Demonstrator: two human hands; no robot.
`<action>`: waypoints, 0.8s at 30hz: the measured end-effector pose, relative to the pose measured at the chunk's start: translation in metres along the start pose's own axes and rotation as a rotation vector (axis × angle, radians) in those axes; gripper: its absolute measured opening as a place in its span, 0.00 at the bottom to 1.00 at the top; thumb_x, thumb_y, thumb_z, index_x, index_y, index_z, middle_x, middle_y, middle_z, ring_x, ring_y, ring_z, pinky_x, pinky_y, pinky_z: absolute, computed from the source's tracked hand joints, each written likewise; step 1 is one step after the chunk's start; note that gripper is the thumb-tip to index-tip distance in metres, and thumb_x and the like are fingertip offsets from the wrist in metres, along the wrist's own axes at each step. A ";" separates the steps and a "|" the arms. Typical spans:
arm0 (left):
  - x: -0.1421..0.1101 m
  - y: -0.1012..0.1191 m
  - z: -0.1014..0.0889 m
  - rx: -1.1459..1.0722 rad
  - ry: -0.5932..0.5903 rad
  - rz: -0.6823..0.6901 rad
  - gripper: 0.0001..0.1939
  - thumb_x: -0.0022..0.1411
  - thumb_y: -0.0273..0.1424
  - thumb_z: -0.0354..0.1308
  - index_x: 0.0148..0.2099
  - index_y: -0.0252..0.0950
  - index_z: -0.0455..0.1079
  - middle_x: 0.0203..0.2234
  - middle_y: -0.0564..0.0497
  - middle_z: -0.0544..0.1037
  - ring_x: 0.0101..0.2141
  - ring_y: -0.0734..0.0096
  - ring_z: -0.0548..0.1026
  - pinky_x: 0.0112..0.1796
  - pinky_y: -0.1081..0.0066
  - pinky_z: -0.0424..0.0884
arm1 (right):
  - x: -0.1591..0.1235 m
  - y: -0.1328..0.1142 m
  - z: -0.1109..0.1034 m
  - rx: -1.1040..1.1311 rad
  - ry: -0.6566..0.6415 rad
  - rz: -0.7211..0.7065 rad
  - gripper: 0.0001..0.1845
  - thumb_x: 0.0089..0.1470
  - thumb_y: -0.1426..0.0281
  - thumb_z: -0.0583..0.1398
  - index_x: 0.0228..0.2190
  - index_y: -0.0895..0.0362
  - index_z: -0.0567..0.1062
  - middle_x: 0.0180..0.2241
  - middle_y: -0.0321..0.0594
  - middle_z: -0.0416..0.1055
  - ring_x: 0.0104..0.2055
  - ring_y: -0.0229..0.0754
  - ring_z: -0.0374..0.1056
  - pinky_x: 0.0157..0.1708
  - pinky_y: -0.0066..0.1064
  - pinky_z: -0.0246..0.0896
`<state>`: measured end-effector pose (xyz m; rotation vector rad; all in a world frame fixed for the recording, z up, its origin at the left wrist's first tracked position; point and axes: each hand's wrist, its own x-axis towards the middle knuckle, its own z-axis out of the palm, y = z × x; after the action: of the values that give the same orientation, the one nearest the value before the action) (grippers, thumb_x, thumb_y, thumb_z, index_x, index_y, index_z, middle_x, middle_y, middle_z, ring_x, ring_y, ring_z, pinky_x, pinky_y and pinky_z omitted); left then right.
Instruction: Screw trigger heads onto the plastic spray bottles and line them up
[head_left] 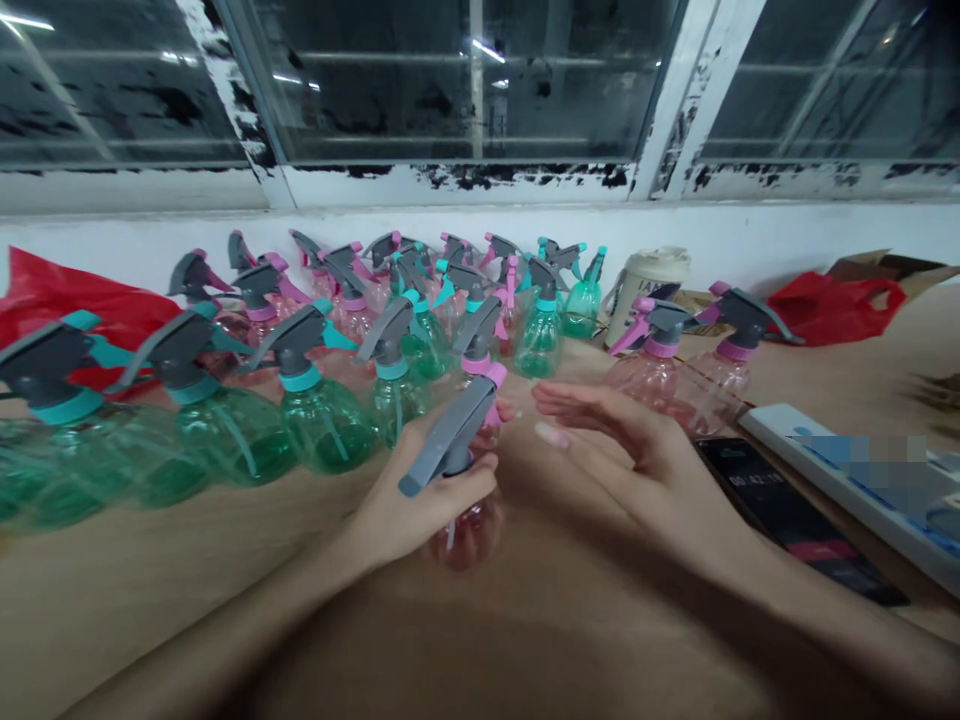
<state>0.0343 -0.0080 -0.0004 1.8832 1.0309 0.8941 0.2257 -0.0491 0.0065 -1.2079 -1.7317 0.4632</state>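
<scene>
My left hand (420, 490) is wrapped round the neck of a pink spray bottle (471, 530), just under its grey trigger head. The bottle stands near the middle of the table, its clear pink body showing below my fingers. To its right, my right hand (630, 440) hovers with fingers stretched out and thumb apart, holding nothing. Beyond my left hand stands a green spray bottle (397, 395) with a turquoise collar. Another pink-collared spray bottle (478, 330) is right behind the held one, partly hidden by it.
Rows of green and pink spray bottles (326, 425) fill the left and back. At right are two pink spray bottles (724, 375), a paper cup (649, 275), a phone (795, 520) showing a timer, a white box (847, 470) and a red bag (832, 305). Another red bag (82, 300) lies left.
</scene>
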 end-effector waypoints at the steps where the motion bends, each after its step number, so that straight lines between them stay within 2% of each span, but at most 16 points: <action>1: 0.000 0.000 0.000 0.007 0.001 0.004 0.15 0.53 0.30 0.55 0.45 0.43 0.69 0.33 0.52 0.75 0.33 0.66 0.74 0.36 0.67 0.72 | 0.001 0.008 0.001 -0.060 -0.005 0.007 0.17 0.54 0.64 0.58 0.46 0.51 0.71 0.47 0.39 0.72 0.49 0.47 0.68 0.48 0.45 0.65; 5: -0.001 -0.001 0.001 -0.011 0.022 -0.046 0.12 0.53 0.30 0.56 0.42 0.41 0.69 0.33 0.52 0.76 0.33 0.65 0.75 0.38 0.66 0.72 | -0.008 0.040 0.011 -0.288 -0.179 -0.040 0.15 0.56 0.66 0.56 0.46 0.50 0.72 0.48 0.38 0.71 0.51 0.46 0.66 0.51 0.47 0.60; 8: 0.000 0.001 0.001 -0.041 0.012 -0.027 0.13 0.52 0.29 0.55 0.42 0.41 0.70 0.32 0.52 0.76 0.35 0.65 0.75 0.41 0.64 0.72 | -0.023 0.068 0.024 -0.356 -0.291 -0.106 0.19 0.56 0.61 0.56 0.48 0.53 0.70 0.54 0.43 0.65 0.56 0.47 0.60 0.54 0.46 0.57; 12: 0.001 0.004 0.000 -0.035 -0.010 -0.011 0.17 0.51 0.30 0.55 0.45 0.43 0.71 0.36 0.52 0.78 0.37 0.63 0.75 0.41 0.63 0.72 | -0.039 0.097 0.035 -0.438 -0.359 -0.139 0.26 0.56 0.57 0.54 0.53 0.57 0.65 0.59 0.48 0.57 0.61 0.49 0.52 0.57 0.49 0.52; 16: -0.001 -0.002 -0.002 -0.027 -0.036 -0.083 0.16 0.52 0.33 0.55 0.45 0.44 0.72 0.29 0.52 0.79 0.35 0.62 0.77 0.43 0.60 0.71 | -0.043 0.102 0.035 -0.461 -0.381 -0.161 0.28 0.58 0.57 0.52 0.55 0.59 0.62 0.60 0.49 0.55 0.62 0.47 0.48 0.58 0.48 0.49; 20: -0.003 -0.009 -0.001 -0.073 -0.058 -0.114 0.17 0.55 0.34 0.55 0.48 0.43 0.71 0.31 0.51 0.80 0.36 0.61 0.77 0.42 0.60 0.72 | -0.041 0.099 0.034 -0.460 -0.391 -0.158 0.28 0.58 0.57 0.51 0.55 0.58 0.62 0.60 0.48 0.56 0.62 0.47 0.48 0.58 0.48 0.49; 24: -0.004 -0.010 0.000 -0.103 -0.020 -0.089 0.17 0.54 0.32 0.55 0.48 0.43 0.71 0.36 0.50 0.80 0.44 0.59 0.74 0.42 0.62 0.72 | -0.041 0.100 0.035 -0.443 -0.370 -0.159 0.28 0.57 0.57 0.53 0.55 0.58 0.63 0.59 0.49 0.56 0.62 0.49 0.48 0.58 0.48 0.49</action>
<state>0.0294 -0.0080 -0.0096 1.7439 1.0289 0.8587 0.2507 -0.0342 -0.1029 -1.3327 -2.3163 0.2188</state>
